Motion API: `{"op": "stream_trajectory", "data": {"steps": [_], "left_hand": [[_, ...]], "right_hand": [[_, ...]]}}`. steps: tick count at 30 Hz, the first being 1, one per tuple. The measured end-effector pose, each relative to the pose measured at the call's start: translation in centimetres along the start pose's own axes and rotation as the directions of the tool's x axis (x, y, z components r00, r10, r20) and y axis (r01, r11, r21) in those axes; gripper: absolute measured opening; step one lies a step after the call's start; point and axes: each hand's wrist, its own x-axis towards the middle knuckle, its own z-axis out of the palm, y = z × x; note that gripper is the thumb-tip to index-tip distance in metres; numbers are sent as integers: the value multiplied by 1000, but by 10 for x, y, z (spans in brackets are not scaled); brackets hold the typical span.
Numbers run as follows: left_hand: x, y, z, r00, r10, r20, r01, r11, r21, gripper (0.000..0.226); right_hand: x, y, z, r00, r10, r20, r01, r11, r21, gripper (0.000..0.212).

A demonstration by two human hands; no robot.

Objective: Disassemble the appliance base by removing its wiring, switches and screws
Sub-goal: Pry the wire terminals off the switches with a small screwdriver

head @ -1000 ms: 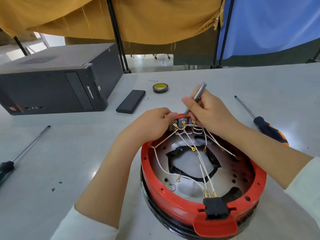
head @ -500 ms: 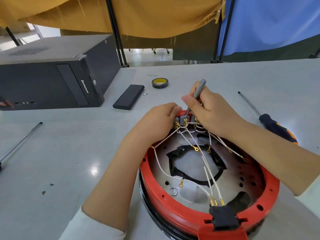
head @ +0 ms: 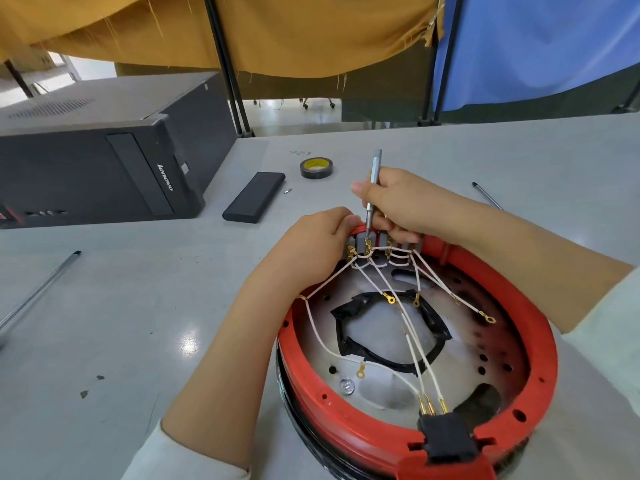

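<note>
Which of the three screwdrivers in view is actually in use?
The slim silver screwdriver, gripped upright in the right hand over the switch terminals; the other two lie untouched on the table.

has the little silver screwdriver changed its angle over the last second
Yes. The silver screwdriver in the right hand has swung upright: its top earlier leaned right, while its tip stays on the terminals at the red rim.

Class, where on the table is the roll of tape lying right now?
The roll of tape lies beyond the hands, just right of the flat black case.
</note>
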Motion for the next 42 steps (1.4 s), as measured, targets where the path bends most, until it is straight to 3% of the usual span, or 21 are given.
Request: {"op": "stream_trajectory", "data": {"steps": [4,9,13,16,28,39,42], "left_hand": [[0,0,0,1000,-3,0,3,1000,2,34],[-1,0,0,1000,9,-6,-9,1000,-1,35],[0,-1,1,1000,22,-18,-22,1000,14,35],[0,-1,1,1000,27,-15,-26,999,20,34],[0,-2,2,999,25,-39,-24,999,23,35],[1,-1,1,1000,2,-22,-2,999,32,32],[1,-1,1,1000,1,-22,0,1000,26,31]], "right_hand": [[-1,2,-1,1000,-18,3,17,998,63,26],[-18,8,0,978,-171,-123,191,965,181,23],[-27,13,5,926,-328,-186,322,945,-62,24],[-29,17,8,897,-373,-237,364,928,-82,25],[-30,12,11,897,-394,-203,344,907,-242,22],[0,4,3,992,-71,-107,63,995,-74,28],[-4,7,4,983,-118,-143,111,992,-58,27]]}}
